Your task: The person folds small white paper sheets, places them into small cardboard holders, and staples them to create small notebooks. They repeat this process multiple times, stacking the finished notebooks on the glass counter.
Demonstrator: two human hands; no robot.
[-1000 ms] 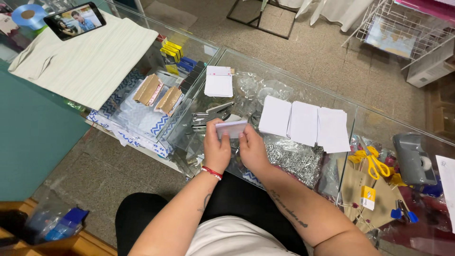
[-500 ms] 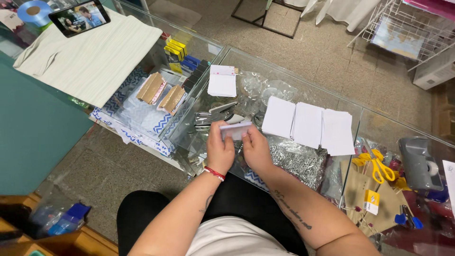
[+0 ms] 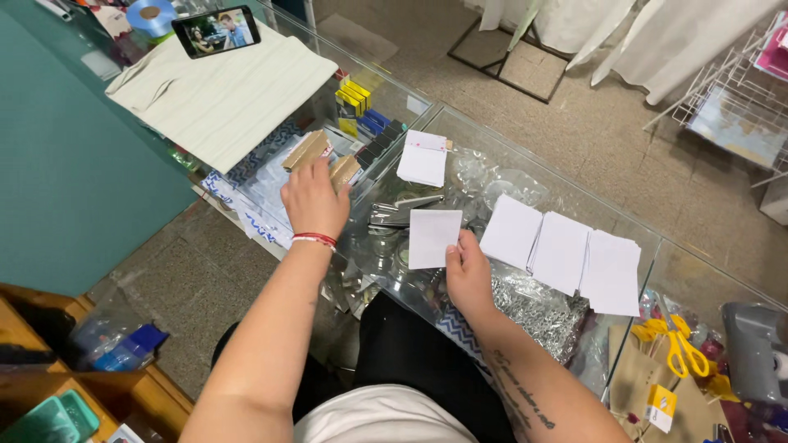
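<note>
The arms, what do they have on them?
Both arms are bare, with no sleeves. The left hand has a red string bracelet around its wrist. The right hand wears nothing, but dark tattoo writing runs along that forearm.

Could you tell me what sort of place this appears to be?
Probably a small shop counter: a glass display case holding boxed goods, stacks of white paper cards on top, and a white wire display rack nearby.
</note>
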